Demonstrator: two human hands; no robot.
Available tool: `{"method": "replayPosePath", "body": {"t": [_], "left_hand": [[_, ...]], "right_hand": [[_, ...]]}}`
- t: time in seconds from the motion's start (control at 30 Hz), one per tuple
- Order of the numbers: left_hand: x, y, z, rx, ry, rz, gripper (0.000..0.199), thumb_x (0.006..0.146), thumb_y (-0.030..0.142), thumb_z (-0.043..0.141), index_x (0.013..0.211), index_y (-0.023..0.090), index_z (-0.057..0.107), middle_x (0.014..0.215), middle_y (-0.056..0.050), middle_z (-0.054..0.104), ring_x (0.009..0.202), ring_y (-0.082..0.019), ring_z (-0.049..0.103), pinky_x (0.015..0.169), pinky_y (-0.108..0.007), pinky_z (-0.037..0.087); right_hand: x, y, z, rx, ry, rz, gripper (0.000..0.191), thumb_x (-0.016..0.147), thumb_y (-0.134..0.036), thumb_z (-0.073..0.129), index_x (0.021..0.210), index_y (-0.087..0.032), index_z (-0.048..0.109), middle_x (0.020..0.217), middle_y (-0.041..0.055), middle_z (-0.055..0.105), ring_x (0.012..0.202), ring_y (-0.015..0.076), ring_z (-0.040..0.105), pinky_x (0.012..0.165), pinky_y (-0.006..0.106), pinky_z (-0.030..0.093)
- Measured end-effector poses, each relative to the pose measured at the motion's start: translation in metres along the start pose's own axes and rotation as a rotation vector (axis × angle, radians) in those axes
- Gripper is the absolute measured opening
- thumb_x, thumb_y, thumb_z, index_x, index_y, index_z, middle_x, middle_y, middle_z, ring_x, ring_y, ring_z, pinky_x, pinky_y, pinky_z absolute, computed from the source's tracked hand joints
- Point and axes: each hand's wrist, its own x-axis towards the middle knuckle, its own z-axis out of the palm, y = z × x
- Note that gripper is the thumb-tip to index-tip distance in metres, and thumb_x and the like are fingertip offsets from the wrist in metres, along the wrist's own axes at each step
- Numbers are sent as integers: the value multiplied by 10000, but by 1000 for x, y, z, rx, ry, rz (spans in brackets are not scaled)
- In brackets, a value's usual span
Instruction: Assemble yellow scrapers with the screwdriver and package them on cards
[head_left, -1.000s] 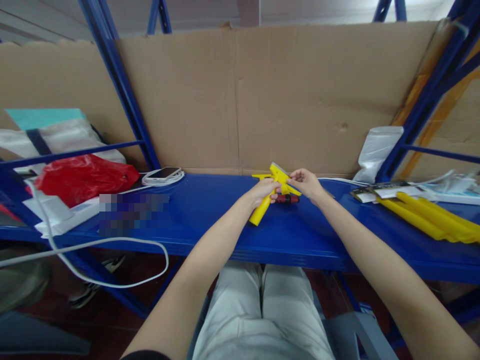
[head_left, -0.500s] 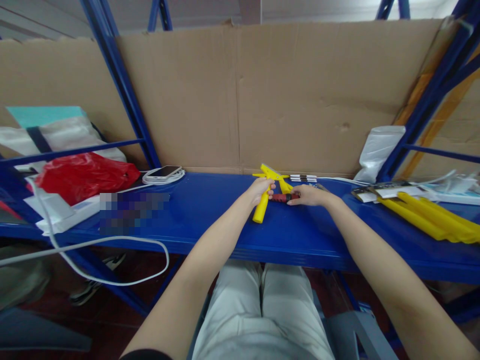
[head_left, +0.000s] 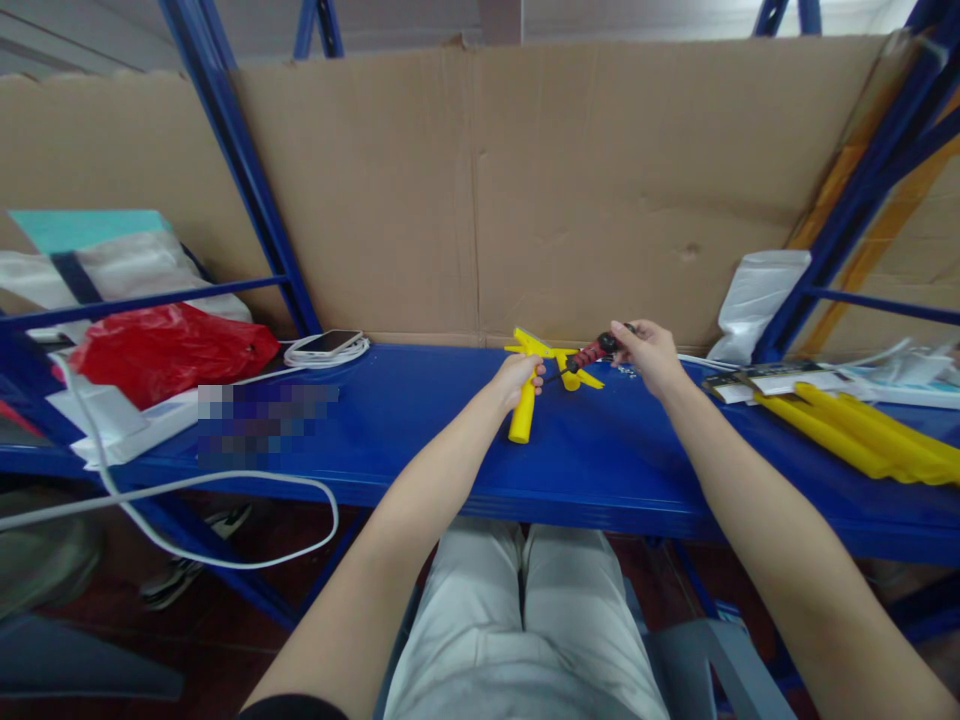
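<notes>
My left hand (head_left: 521, 380) is wrapped round the handle of a yellow tool (head_left: 522, 415), whose wider head points toward the cardboard. In my right hand (head_left: 646, 352) is a red and black screwdriver (head_left: 592, 353), gripped at its black end and tilted, its thin shaft pointing down-left toward my left hand. Whether the tip touches the yellow tool cannot be made out. Another yellow piece (head_left: 585, 379) lies on the blue shelf just behind the screwdriver. Small shiny bits (head_left: 625, 370) lie beside my right hand.
Yellow handles (head_left: 862, 430) and packets lie on the blue shelf (head_left: 420, 430) at the right. A phone (head_left: 335, 343) on a coiled cable, a red bag (head_left: 172, 350) and a white power strip are at the left. Cardboard (head_left: 600, 190) stands behind. A white cable loops below the front edge.
My right hand has lifted the screwdriver from the shelf and tilted its shaft toward my left hand. The yellow tool has shifted slightly in my left hand.
</notes>
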Motion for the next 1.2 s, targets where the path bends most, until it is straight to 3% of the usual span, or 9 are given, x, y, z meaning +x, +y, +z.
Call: {"method": "replayPosePath", "body": {"t": [0.17, 0.37, 0.57, 1.0, 1.2], "left_hand": [[4, -3, -2, 37, 50, -46, 200, 827, 22, 407, 706, 180, 417, 458, 89, 388, 297, -35, 307, 367, -177, 246], [8, -5, -4, 64, 82, -69, 175, 821, 35, 451, 718, 175, 430, 466, 89, 397, 306, -32, 314, 389, -177, 255], [7, -4, -4, 93, 69, -62, 180, 837, 32, 402, 730, 172, 438, 458, 86, 385, 321, -49, 322, 404, -193, 270], [3, -3, -2, 81, 36, -66, 179, 845, 36, 400, 738, 176, 430, 465, 86, 392, 311, -45, 320, 383, -186, 262], [1, -1, -1, 73, 21, -75, 181, 842, 33, 403, 737, 179, 425, 463, 87, 396, 303, -40, 307, 375, -182, 257]], "right_hand": [[9, 3, -3, 120, 292, -101, 485, 621, -618, 689, 687, -231, 404, 554, -50, 488, 384, 78, 408, 397, 262, 398], [20, 12, -12, 84, 398, -195, 462, 698, -671, 569, 748, -245, 396, 603, -28, 479, 472, 125, 478, 443, 299, 427], [21, 11, -12, 52, 439, -221, 491, 721, -734, 477, 745, -255, 373, 581, -38, 424, 468, 124, 461, 438, 302, 440], [23, 14, -13, 110, 440, -211, 466, 723, -697, 528, 756, -247, 409, 613, -25, 457, 529, 144, 515, 466, 311, 471], [24, 15, -13, 112, 440, -230, 465, 729, -703, 520, 766, -251, 419, 589, -36, 453, 466, 125, 470, 439, 303, 460]]}}
